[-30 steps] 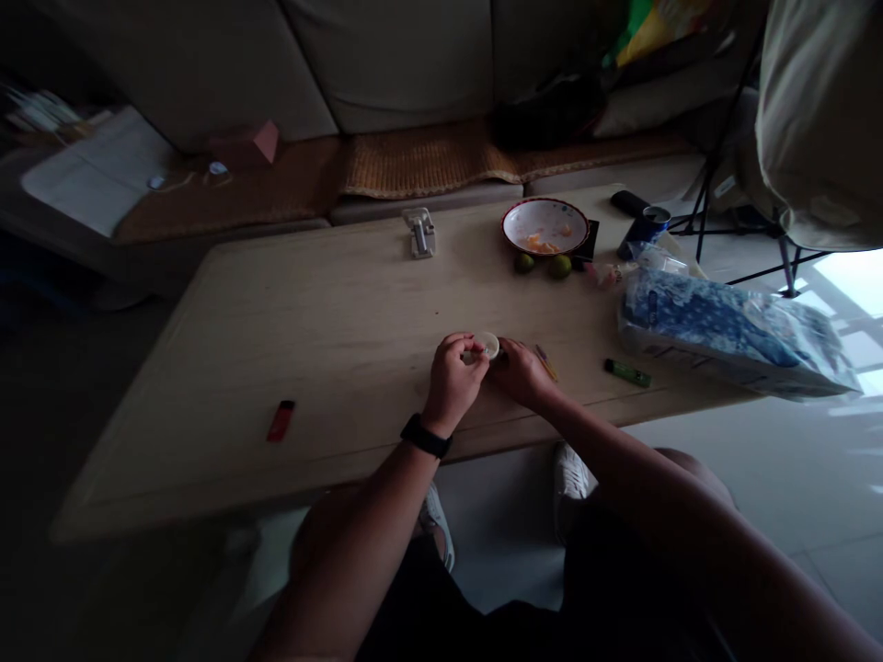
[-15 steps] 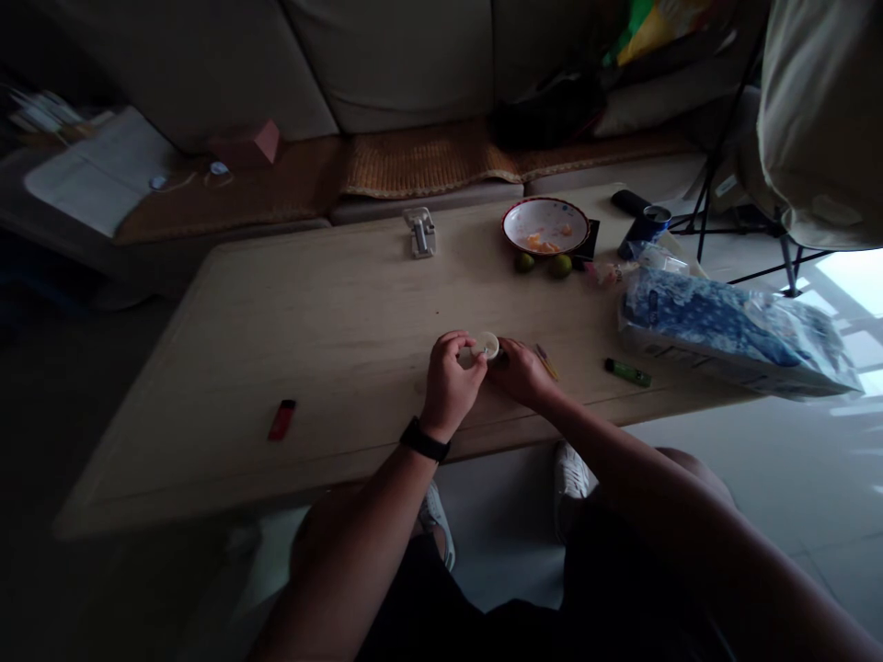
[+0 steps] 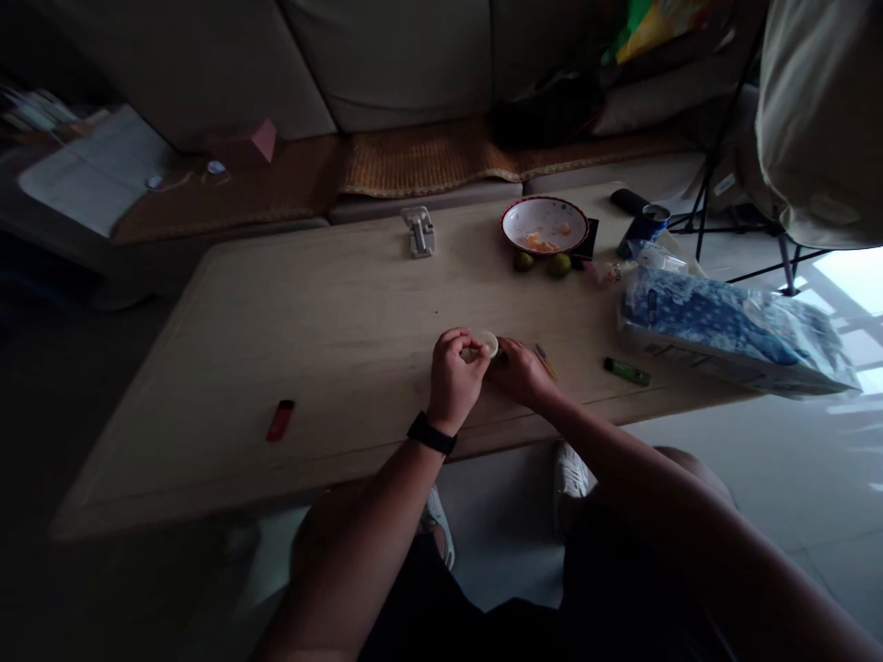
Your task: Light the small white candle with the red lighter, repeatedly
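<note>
1. My hands meet above the near half of the desk [image 3: 310, 322], with a small white round piece [image 3: 489, 342] between them.
2. My left hand [image 3: 456, 370], with a black band [image 3: 432, 433] at its wrist, pinches the piece's left side between thumb and fingers.
3. My right hand [image 3: 522, 372] is curled against its right side; the fingertips are hidden, so I cannot tell whether they grip it.
4. Just right of that hand lie thin yellowish sticks [image 3: 546, 362], then a green lighter [image 3: 627, 371].
5. A red lighter [image 3: 280, 420] lies well apart, off to my left.
6. Farther back stands a pale holder [image 3: 419, 233]; right of it, a red-rimmed bowl [image 3: 528, 221] contains orange bits [image 3: 540, 244], with two green fruits [image 3: 558, 266] just in front.
7. At the right end are a blue can [image 3: 648, 221] and a plastic-wrapped blue pack [image 3: 724, 317].
</note>
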Motion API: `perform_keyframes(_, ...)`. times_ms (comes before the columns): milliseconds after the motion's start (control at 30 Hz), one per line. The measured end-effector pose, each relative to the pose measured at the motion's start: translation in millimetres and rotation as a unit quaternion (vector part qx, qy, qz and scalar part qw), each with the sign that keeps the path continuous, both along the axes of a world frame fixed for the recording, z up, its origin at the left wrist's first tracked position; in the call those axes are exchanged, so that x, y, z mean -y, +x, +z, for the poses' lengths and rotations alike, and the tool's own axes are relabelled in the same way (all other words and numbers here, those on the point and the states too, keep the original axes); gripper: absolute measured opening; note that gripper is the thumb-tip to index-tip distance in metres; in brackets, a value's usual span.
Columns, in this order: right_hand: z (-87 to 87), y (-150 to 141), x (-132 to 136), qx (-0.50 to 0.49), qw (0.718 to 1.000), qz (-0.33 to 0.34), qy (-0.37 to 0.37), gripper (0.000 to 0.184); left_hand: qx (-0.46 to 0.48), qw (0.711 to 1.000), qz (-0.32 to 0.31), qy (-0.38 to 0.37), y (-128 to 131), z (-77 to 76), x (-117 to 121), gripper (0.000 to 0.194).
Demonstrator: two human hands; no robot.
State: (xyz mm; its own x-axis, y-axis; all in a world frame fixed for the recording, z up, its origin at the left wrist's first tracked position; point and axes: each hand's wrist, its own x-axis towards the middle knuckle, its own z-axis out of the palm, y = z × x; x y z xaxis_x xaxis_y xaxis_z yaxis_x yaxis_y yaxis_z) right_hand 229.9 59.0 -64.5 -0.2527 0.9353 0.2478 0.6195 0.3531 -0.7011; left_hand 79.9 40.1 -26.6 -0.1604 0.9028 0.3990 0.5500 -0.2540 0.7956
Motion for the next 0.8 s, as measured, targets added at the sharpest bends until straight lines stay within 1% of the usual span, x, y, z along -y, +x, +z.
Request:
perform_keyframes(67,1.4,0,1,0.004,1.000,-0.005,-0.005,0.025,0.055,0.998,-0.001,0.002,-4,7.0,-2,0.013)
perform_keyframes(100,2.6,-1,1,0.006,1.000,-0.006,-0.009,0.027,0.104,0.995,-0.005,-0.002,-7,11.1,-4,0.015)
perform_keyframes(133,3.9,-1,2,0.008,1.000,-0.006,-0.014,0.029,0.171,0.985,-0.018,-0.016,-11,15.4,-5,0.017)
perform_keyframes(200,6.2,-1,3,0.008,1.000,-0.011,-0.023,0.031,0.294,0.955,-0.030,-0.029,-20,23.4,-8,0.022)
perform_keyframes(267,7.3,-1,3,0.008,0.999,-0.016,-0.028,0.029,0.363,0.931,-0.031,-0.032,-30,29.1,-9,0.030)
perform_keyframes(333,7.1,-1,2,0.009,0.999,-0.018,-0.031,0.029,0.402,0.915,-0.027,-0.035,-37,31.5,-7,0.038)
perform_keyframes(400,6.3,1,1,0.012,0.999,-0.015,-0.032,0.030,0.423,0.905,-0.018,-0.035,-42,31.7,-3,0.042)
perform_keyframes(467,5.9,3,0,0.017,0.999,-0.013,-0.032,0.032,0.432,0.901,-0.001,-0.033,-48,32.3,4,0.041)
perform_keyframes(533,6.1,6,0,0.027,0.999,-0.010,-0.042,0.028,0.431,0.902,0.023,-0.024,-64,35.3,11,0.039)
perform_keyframes(600,6.7,10,0,0.035,0.998,-0.016,-0.041,0.023,0.419,0.906,0.055,-0.007,-95,40.0,20,0.036)
perform_keyframes(633,7.0,12,-1,0.039,0.998,-0.016,-0.039,0.024,0.408,0.910,0.078,0.008,-118,42.2,28,0.035)
perform_keyframes(700,7.5,15,-4,0.058,0.997,-0.015,-0.042,0.026,0.365,0.921,0.137,0.018,-175,44.1,52,0.033)
perform_keyframes(767,8.3,17,-6,0.075,0.996,-0.015,-0.051,0.026,0.293,0.926,0.238,0.018,-238,40.3,89,0.033)
perform_keyframes(800,8.6,17,-7,0.085,0.995,-0.009,-0.056,0.026,0.247,0.920,0.305,0.012,-268,35.9,111,0.033)
